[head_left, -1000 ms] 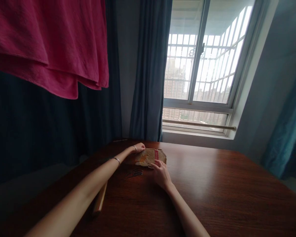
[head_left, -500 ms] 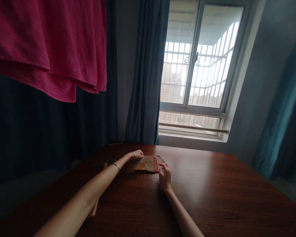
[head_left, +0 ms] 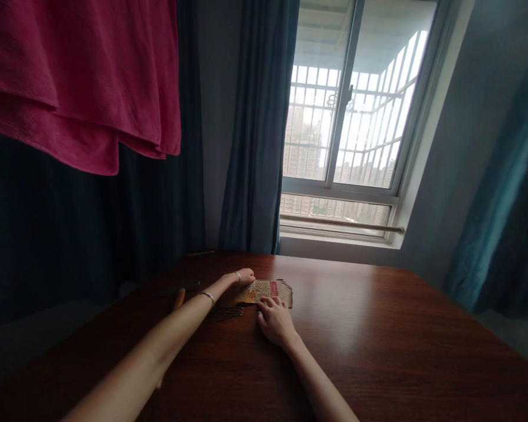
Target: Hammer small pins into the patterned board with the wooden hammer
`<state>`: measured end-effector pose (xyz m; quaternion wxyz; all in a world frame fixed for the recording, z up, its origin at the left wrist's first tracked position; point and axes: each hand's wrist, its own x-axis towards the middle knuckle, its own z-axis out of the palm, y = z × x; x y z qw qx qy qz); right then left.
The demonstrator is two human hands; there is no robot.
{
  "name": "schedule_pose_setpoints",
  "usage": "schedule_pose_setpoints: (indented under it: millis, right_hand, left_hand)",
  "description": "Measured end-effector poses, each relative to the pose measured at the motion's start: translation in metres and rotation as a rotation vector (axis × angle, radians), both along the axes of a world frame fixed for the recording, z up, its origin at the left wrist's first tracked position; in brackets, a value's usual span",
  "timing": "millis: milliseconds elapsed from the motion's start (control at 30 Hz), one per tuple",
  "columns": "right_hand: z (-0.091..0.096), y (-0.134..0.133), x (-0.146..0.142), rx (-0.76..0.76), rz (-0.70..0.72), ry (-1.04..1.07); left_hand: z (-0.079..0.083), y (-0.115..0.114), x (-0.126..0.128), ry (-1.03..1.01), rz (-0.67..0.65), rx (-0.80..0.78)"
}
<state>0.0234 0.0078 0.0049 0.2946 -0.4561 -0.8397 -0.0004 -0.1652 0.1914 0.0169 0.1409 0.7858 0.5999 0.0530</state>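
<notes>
A flat tan piece with dark spots and a red band [head_left: 274,288] lies on the table; its right end has a row of slanted, tooth-like strips. I cannot tell its material. At its far left corner, my left hand [head_left: 245,276] has its fingers closed on the edge. My right hand [head_left: 275,319] rests at the near edge, fingers stretched forward onto the piece. Several thin dark slivers [head_left: 233,313] lie just left of my right hand. Partly under my left forearm is a tool with a wooden handle [head_left: 179,299]; its kind is hidden.
The brown wooden table [head_left: 369,351] reaches to the wall below a barred window [head_left: 334,187]. Overhead at left hangs a pink cloth [head_left: 114,88]. Dark blue curtains [head_left: 250,146] hang behind the table. A thin dark object [head_left: 189,286] lies at the left edge.
My right hand has slid left along the near edge, away from the right end, and its fingers lie flatter. The left hand stays at the far left corner. The view has shifted slightly.
</notes>
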Motion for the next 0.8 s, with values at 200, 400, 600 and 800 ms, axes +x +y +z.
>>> schedule_pose_setpoints:
  millis: [200, 400, 600, 800]
  right_hand:
    - [0.001, -0.001, -0.001, 0.003, -0.028, -0.031]
    - [0.003, -0.003, -0.001, 0.0, -0.05, -0.052]
    - [0.003, -0.004, -0.001, 0.012, -0.095, 0.058]
    - [0.009, -0.008, 0.007, -0.112, -0.054, 0.64]
  left_hand:
    - [0.001, 0.001, 0.004, 0.017, -0.016, -0.033]
    - [0.014, -0.003, 0.003, 0.012, -0.032, -0.094]
    - [0.026, -0.005, 0.005, -0.037, -0.158, -0.233]
    - [0.054, -0.018, 0.035, -0.205, -0.277, -0.167]
